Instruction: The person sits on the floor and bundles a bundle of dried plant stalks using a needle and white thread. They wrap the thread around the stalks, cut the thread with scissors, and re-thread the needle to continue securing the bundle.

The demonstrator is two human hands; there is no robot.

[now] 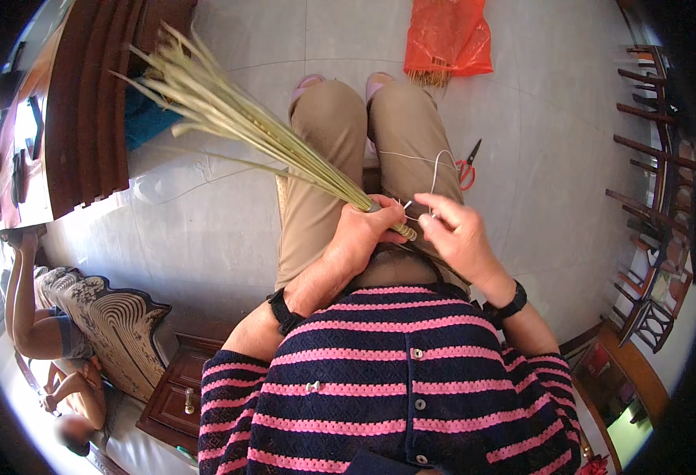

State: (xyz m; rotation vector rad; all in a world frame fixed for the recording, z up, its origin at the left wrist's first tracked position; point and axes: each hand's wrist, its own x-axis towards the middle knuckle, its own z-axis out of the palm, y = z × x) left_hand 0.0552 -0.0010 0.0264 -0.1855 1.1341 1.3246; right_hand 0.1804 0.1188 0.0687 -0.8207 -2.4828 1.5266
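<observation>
My left hand [363,228] is closed around the bound end of a bundle of dried plant stalks [277,139]. The stalks fan out over my left knee toward the upper left, and wrapped cord rings show at the short end below my fist. A thin white cord [433,178] loops up from beside the bundle's end and runs back across my lap. My right hand [452,228] is just right of that end, thumb and index finger apart, with the cord passing by them. Whether these fingers pinch the cord cannot be made out.
Scissors with red handles [467,169] lie on the tiled floor [538,196] beside my right knee. Beyond my feet, a red plastic bag [449,35] holds more stalks. Loose cord trails over the floor at left. A person [75,380] reclines on a sofa [107,323] behind a wooden cabinet [173,392].
</observation>
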